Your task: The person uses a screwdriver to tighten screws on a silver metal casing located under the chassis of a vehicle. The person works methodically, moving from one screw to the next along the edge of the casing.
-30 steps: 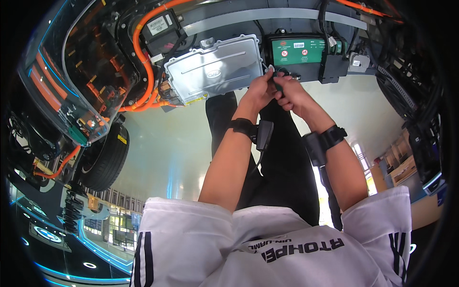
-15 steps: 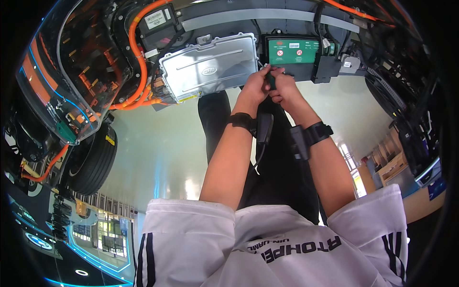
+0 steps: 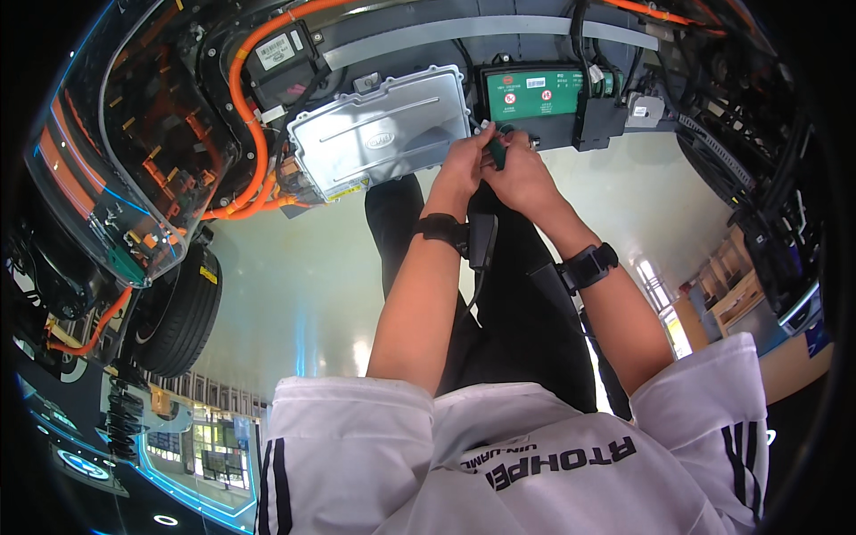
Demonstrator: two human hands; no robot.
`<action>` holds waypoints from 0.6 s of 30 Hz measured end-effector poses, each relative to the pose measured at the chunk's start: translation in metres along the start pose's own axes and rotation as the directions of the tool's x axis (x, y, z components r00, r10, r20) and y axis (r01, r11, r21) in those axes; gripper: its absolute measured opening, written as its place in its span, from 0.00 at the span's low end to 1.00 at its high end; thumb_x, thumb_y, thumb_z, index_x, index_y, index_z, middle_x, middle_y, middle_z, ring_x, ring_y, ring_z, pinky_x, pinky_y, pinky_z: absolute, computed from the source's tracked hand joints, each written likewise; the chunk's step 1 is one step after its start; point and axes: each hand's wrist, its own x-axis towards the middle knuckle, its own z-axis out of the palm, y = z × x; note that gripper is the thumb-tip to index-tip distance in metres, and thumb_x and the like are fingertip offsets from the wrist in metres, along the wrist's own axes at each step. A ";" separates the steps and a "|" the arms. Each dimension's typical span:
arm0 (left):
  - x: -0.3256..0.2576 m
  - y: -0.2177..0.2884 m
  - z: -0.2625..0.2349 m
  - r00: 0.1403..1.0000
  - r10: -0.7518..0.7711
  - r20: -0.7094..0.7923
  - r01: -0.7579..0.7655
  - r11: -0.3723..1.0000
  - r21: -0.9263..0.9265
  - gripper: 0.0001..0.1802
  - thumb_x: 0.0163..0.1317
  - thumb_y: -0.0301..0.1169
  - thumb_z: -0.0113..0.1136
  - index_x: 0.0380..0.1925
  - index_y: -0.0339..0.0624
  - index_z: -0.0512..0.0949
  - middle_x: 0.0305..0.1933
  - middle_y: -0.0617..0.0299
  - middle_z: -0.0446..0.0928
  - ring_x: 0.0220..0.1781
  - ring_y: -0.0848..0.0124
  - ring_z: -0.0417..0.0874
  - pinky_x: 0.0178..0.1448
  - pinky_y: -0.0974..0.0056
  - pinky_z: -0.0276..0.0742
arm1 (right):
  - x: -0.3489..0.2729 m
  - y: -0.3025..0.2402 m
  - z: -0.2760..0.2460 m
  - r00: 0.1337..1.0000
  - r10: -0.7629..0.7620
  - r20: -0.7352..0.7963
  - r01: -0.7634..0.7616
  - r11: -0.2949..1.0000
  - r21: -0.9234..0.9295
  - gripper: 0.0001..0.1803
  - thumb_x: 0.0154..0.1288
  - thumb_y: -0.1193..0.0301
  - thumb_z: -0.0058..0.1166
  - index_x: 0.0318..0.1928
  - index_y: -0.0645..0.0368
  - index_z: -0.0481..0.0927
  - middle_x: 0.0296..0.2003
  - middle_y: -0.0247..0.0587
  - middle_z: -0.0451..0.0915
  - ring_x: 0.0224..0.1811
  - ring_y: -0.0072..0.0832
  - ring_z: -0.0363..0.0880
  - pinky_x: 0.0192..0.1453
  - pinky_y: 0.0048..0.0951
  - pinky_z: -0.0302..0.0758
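Observation:
My left hand [image 3: 462,166] is closed, its thumb and fingers pinched at a small pale piece near the lower left corner of the green-labelled box [image 3: 535,100]. What exactly lies between those fingertips is too small to name. Close beside it, my right hand [image 3: 521,181] is curled around a dark green handle-like piece [image 3: 498,155], whose full shape is hidden by the fingers. Both hands nearly touch, in the gap between that box and a silver ribbed metal cover [image 3: 383,134].
Thick orange cables [image 3: 253,116] run along the left. A tyre [image 3: 180,312] stands at lower left beneath a clear panel. Black housing [image 3: 599,123] and wiring sit right of the green label. A pale strip [image 3: 499,28] spans the back. Below lies a glossy floor [image 3: 276,267].
The right hand has rolled, and more of the green piece shows between the hands. The view has shifted slightly, with the boxes now a little further left.

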 end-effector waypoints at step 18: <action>-0.002 0.006 0.000 0.970 -0.075 0.231 0.114 0.981 -0.158 0.17 0.71 0.42 0.44 0.45 0.41 0.73 0.48 0.53 0.79 0.45 0.65 0.78 0.51 0.58 0.72 | 0.005 0.006 -0.021 0.805 0.284 0.520 -0.590 0.300 0.750 0.18 0.68 0.54 0.47 0.44 0.56 0.72 0.22 0.29 0.66 0.17 0.12 0.60 0.16 0.16 0.51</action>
